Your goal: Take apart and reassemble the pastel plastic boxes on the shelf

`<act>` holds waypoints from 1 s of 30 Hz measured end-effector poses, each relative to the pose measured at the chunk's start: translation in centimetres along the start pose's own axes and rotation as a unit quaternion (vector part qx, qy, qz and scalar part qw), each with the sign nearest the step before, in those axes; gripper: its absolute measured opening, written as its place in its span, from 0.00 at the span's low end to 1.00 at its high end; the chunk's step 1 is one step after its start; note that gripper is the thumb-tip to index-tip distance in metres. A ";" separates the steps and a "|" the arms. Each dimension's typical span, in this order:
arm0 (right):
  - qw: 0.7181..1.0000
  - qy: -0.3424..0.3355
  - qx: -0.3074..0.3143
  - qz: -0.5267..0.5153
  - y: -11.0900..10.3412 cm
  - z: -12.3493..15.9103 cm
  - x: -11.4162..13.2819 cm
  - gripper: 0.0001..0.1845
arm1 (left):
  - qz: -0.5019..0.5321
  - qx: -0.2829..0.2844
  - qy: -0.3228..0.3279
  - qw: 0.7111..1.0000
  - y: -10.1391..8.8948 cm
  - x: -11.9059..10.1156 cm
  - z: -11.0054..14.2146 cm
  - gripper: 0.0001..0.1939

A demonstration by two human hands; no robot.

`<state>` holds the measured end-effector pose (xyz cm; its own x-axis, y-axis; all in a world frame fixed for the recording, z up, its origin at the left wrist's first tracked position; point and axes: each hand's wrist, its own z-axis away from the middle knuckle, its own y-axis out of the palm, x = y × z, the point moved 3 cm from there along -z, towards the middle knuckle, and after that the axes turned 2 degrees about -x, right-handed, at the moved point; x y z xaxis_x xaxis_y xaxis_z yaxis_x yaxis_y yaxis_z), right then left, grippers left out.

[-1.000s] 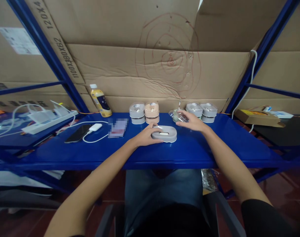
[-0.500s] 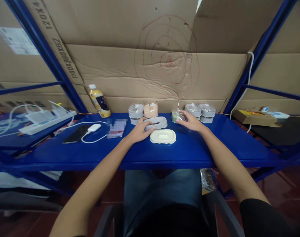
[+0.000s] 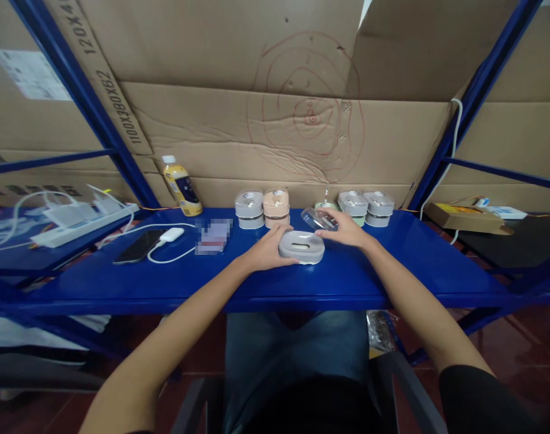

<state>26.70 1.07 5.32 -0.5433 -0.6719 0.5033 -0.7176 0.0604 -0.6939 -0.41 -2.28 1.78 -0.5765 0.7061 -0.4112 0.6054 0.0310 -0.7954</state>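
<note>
My left hand (image 3: 269, 248) is closed on the left end of a grey oval shell (image 3: 304, 255) with a slot in its top. The shell sits over the cream oval base (image 3: 308, 263), of which only a thin lower edge shows. A clear plastic lid (image 3: 319, 219), tilted, is pinched in my right hand (image 3: 346, 229) just above and behind the shell. Behind that hand is a pale green container (image 3: 324, 205), partly hidden by my fingers and the lid.
At the back stand lidded containers: grey (image 3: 250, 220) and peach (image 3: 276, 218) on the left, grey-green (image 3: 354, 208) and grey (image 3: 378, 213) on the right. A yellow bottle (image 3: 183, 188), a phone (image 3: 139, 246), a white charger (image 3: 172, 234) and a power strip (image 3: 87, 224) are further left.
My left hand has brought the grey shell right and toward me, onto the cream base. My right hand has lifted the clear lid from near the green container toward the shell.
</note>
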 end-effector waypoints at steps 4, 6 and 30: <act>0.992 -0.096 0.071 -0.025 1.4 0.0 2.7 0.44 | 0.051 -0.030 0.001 0.998 0.3 0.7 -0.3 0.58; 0.986 -0.117 0.115 -0.014 2.4 -0.1 3.5 0.45 | 0.071 -0.023 -0.010 0.997 0.7 0.9 -0.3 0.64; 0.968 -0.013 0.155 0.196 5.5 0.1 4.7 0.49 | 0.187 -0.006 -0.035 0.982 1.9 3.2 -0.9 0.69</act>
<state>20.28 -1.78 3.85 -0.7329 -0.6615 0.1594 -0.2909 0.0928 -0.9523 -0.65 0.70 -0.65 -0.3480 0.6196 -0.7036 0.7883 -0.2128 -0.5773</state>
